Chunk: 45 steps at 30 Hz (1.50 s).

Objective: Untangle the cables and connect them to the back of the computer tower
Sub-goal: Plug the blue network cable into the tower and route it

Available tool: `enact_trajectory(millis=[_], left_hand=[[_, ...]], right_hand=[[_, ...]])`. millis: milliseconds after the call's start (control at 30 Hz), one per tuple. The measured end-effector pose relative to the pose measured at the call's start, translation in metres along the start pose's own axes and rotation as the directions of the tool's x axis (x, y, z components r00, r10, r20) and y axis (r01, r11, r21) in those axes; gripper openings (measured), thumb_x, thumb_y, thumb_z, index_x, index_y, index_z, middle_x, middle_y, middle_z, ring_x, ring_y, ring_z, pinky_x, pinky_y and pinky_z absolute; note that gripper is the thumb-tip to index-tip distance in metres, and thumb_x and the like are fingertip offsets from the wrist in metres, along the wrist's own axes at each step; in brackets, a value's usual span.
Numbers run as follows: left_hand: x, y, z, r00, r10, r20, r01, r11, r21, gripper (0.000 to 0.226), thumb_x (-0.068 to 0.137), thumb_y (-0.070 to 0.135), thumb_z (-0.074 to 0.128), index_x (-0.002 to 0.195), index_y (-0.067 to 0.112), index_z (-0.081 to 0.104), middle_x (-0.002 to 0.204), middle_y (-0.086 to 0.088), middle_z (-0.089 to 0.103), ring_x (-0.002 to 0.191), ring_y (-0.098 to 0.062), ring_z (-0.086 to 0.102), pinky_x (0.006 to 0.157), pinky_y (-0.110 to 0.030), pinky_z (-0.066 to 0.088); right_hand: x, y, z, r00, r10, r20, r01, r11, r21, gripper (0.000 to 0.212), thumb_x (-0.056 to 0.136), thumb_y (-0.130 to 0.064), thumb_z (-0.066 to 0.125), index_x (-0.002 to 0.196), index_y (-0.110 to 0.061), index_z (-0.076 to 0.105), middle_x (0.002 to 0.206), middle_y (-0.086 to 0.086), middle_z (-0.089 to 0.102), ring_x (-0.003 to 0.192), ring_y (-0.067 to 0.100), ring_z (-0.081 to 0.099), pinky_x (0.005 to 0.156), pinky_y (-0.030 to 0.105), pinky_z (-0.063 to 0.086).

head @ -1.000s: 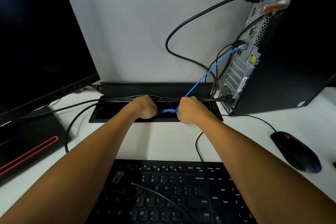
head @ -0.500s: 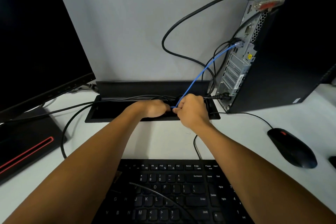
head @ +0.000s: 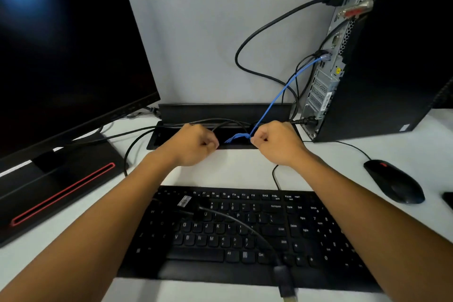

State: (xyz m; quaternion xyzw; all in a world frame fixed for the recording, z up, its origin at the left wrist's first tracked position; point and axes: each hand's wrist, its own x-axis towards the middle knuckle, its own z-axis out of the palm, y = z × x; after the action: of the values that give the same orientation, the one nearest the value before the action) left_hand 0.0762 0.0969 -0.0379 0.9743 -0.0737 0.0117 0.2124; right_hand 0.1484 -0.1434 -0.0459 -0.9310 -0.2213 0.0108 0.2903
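The black computer tower (head: pixel 397 56) stands at the right, its metal back panel (head: pixel 323 95) facing left. A blue cable (head: pixel 282 92) runs from a port on that panel down to my right hand (head: pixel 277 142), which pinches it just above a small blue coil (head: pixel 236 137) lying in the black desk cable tray (head: pixel 157 141). My left hand (head: pixel 193 144) hovers left of the coil with curled fingers and nothing visible in them. Several black cables (head: pixel 247 39) are plugged into the panel. A loose black cable (head: pixel 245 225) with a plug lies across the keyboard.
A dark monitor (head: pixel 68 51) on a red-striped base (head: pixel 61 193) fills the left. The black keyboard (head: pixel 306 233) lies in front of me and a black mouse (head: pixel 394 181) at the right. A grey divider panel (head: pixel 196 49) stands behind the tray.
My hands have drawn apart: the left one has come off the blue cable and moved left. The right one still pinches it. The blue coil shows again between them.
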Motion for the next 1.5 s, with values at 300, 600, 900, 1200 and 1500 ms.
enact_trajectory(millis=[300, 600, 900, 1200, 1500], left_hand=[[-0.075, 0.039, 0.005, 0.976, 0.217, 0.030, -0.214, 0.972, -0.098, 0.038, 0.100, 0.043, 0.058, 0.080, 0.015, 0.075, 0.075, 0.005, 0.070, 0.078, -0.007, 0.065, 0.071, -0.006, 0.039], [-0.122, 0.013, -0.007, 0.997, 0.076, -0.005, -0.075, 0.990, 0.116, 0.064, 0.083, 0.078, 0.058, 0.132, 0.038, 0.061, 0.100, 0.017, 0.069, 0.098, -0.005, 0.063, 0.092, -0.028, 0.049], [-0.099, -0.029, 0.005, 0.922, 0.020, -0.386, -0.021, 1.000, 0.001, 0.023, 0.103, 0.041, 0.049, 0.101, 0.023, 0.063, 0.093, 0.008, 0.062, 0.088, -0.014, 0.057, 0.080, -0.035, 0.046], [-0.085, 0.040, 0.014, 0.863, -0.115, -0.492, -0.042, 0.955, -0.295, 0.040, 0.107, 0.040, 0.042, 0.081, 0.013, 0.056, 0.069, 0.002, 0.072, 0.075, -0.001, 0.069, 0.067, -0.023, 0.049], [-0.074, 0.105, 0.033, 0.970, -0.122, -0.209, -0.093, 0.611, -0.786, 0.035, 0.105, 0.037, 0.044, 0.092, 0.006, 0.055, 0.074, -0.008, 0.070, 0.087, -0.028, 0.076, 0.081, -0.035, 0.060]], right_hand=[[-0.120, -0.046, -0.019, 0.909, -0.295, 0.293, 0.300, 0.953, 0.029, 0.040, 0.076, -0.071, 0.072, 0.085, -0.032, 0.073, 0.083, -0.013, 0.065, 0.076, 0.004, 0.060, 0.068, 0.019, 0.050], [-0.137, -0.019, -0.069, 0.979, -0.177, -0.097, 0.196, 0.950, 0.243, 0.023, 0.103, -0.027, 0.060, 0.081, -0.023, 0.067, 0.060, -0.014, 0.059, 0.051, 0.002, 0.050, 0.060, 0.028, 0.042], [-0.112, 0.046, -0.102, 0.820, 0.319, -0.475, 0.032, 0.803, 0.595, 0.023, 0.105, -0.034, 0.056, 0.088, -0.022, 0.066, 0.060, -0.001, 0.042, 0.055, 0.015, 0.037, 0.053, 0.030, 0.038], [-0.092, 0.037, -0.078, 0.859, 0.452, -0.242, -0.020, 0.501, 0.865, 0.021, 0.102, -0.004, 0.045, 0.093, -0.012, 0.062, 0.057, -0.001, 0.034, 0.050, 0.011, 0.029, 0.046, 0.027, 0.028], [-0.094, 0.033, -0.059, 0.897, 0.415, -0.153, -0.109, 0.543, 0.832, 0.023, 0.106, -0.009, 0.042, 0.100, -0.010, 0.064, 0.061, 0.001, 0.039, 0.053, 0.011, 0.033, 0.044, 0.026, 0.033]])
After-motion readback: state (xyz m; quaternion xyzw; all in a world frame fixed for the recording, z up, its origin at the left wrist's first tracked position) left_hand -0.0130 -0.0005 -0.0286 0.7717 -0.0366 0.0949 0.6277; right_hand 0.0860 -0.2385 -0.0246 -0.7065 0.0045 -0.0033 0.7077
